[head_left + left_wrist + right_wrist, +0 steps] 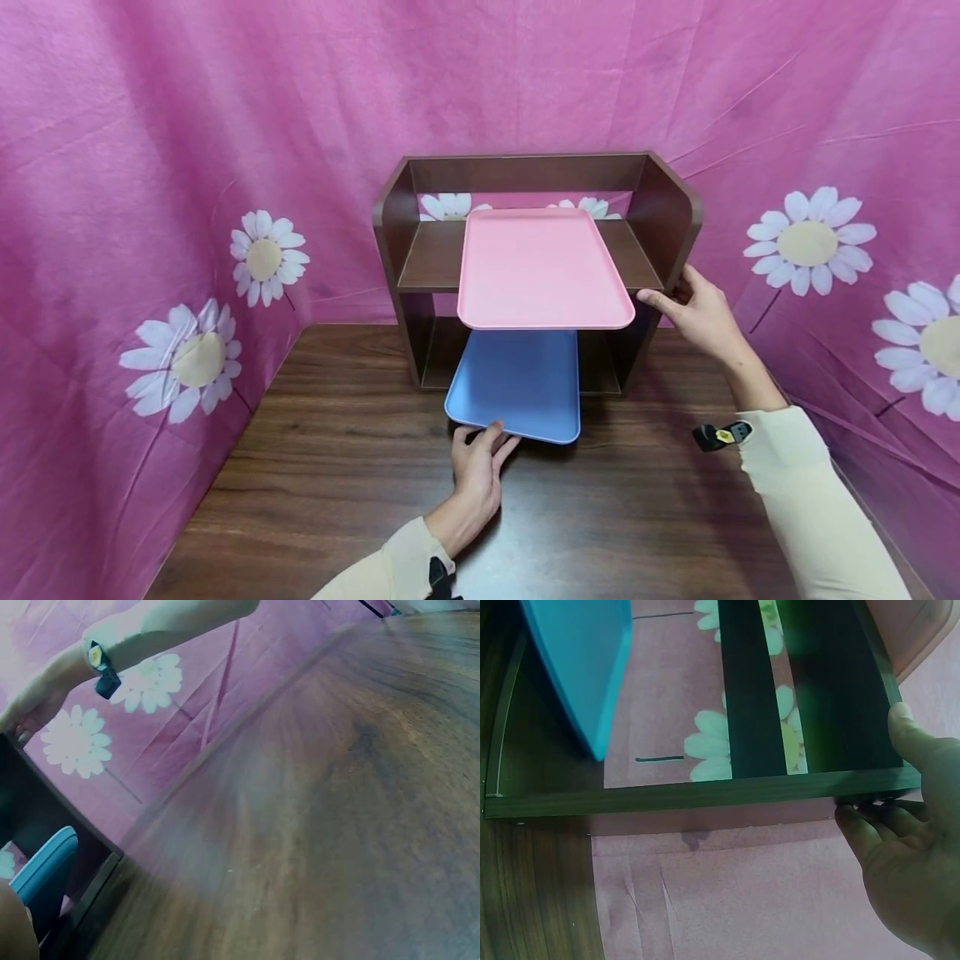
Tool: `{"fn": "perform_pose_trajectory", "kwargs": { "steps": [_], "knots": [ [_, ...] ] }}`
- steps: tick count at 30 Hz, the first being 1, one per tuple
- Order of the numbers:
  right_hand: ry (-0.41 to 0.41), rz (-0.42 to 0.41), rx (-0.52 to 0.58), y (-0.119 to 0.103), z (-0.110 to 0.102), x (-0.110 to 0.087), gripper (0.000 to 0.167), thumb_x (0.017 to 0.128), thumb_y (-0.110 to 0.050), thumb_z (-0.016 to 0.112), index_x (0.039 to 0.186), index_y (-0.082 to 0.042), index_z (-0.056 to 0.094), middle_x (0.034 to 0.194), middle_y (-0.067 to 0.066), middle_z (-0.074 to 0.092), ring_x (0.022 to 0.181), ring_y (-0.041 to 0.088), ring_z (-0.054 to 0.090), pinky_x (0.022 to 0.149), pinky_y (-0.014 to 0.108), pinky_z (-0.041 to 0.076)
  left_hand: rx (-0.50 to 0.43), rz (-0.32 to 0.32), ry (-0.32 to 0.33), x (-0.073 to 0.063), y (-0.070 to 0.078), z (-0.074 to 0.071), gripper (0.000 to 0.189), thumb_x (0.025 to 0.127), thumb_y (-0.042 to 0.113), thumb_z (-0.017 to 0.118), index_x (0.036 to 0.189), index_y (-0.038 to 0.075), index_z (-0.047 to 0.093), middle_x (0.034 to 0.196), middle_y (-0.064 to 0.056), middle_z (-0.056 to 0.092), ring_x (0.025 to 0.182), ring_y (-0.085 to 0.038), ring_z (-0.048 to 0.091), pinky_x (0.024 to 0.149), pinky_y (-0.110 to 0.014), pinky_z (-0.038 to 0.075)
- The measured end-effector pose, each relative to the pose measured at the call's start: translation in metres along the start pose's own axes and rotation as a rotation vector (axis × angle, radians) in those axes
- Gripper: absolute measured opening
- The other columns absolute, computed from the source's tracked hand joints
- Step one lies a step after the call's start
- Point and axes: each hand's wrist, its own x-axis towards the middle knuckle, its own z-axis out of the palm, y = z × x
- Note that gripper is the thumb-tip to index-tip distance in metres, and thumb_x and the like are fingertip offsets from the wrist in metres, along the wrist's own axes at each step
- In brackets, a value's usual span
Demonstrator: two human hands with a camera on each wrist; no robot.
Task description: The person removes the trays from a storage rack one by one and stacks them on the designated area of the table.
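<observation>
A brown two-level shelf (525,173) stands at the back of the wooden table. On its upper level lies a pink tray (542,268), its front part jutting out past the board. Below, a blue tray (517,385) reaches out of the lower level and tilts toward the front. My left hand (475,477) pinches the blue tray's front edge, thumb on top and fingers underneath. The right hand (705,318) grips the shelf's right side panel (705,796), with the thumb at its front edge and the fingers around the outside.
Pink cloth (345,100) with white daisies hangs behind and on both sides. Bare wood tabletop (600,508) extends in front of the shelf. Dark straps with small devices (722,436) sit at the wrists over pale sleeves.
</observation>
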Motion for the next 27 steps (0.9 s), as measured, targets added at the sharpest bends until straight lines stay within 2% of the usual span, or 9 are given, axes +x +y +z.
{"fn": "perform_pose_trajectory", "kwargs": {
  "steps": [8,12,16,21,27],
  "knots": [
    [0.000,0.001,0.001,0.000,0.000,-0.001,0.057,0.099,-0.038,0.078,0.138,-0.002,0.058,0.127,0.030,0.071,0.088,-0.019,0.055,0.073,0.004,0.044,-0.002,0.018,0.023,0.008,0.019,-0.003,0.019,0.100,-0.001,0.066,0.107,0.000,0.048,0.101,-0.010,0.070,0.097,-0.026,0.077,0.094,-0.046,0.065],
    [-0.003,-0.010,-0.002,0.000,0.001,0.000,0.056,0.099,-0.037,0.077,0.137,-0.001,0.059,0.126,0.031,0.071,0.087,-0.018,0.055,0.072,0.005,0.044,-0.027,0.026,0.038,0.015,0.027,-0.004,0.014,0.100,-0.002,0.064,0.101,0.003,0.051,0.096,-0.006,0.071,0.091,-0.023,0.075,0.088,-0.042,0.067],
    [-0.006,-0.005,-0.002,0.001,0.000,0.001,0.057,0.099,-0.036,0.077,0.138,0.000,0.058,0.127,0.031,0.071,0.088,-0.019,0.055,0.072,0.005,0.044,-0.044,0.027,0.042,0.019,0.034,-0.005,0.015,0.100,-0.003,0.063,0.092,0.007,0.054,0.089,-0.004,0.072,0.085,-0.021,0.074,0.082,-0.038,0.067],
    [-0.017,0.019,0.015,0.002,0.000,0.002,0.066,0.098,-0.036,0.078,0.146,0.001,0.052,0.135,0.031,0.068,0.092,-0.022,0.052,0.075,0.004,0.042,-0.044,0.024,0.034,0.023,0.041,-0.009,0.019,0.098,-0.005,0.062,0.084,0.008,0.062,0.084,-0.006,0.076,0.084,-0.019,0.076,0.081,-0.036,0.067],
    [-0.011,0.013,0.015,0.001,0.001,0.002,0.066,0.098,-0.035,0.078,0.147,0.001,0.052,0.136,0.033,0.067,0.091,-0.021,0.052,0.074,0.004,0.042,-0.025,0.006,0.021,0.027,0.050,-0.015,0.011,0.097,-0.003,0.063,0.091,0.004,0.068,0.085,-0.007,0.079,0.084,-0.018,0.077,0.078,-0.035,0.067]
  ]
}}
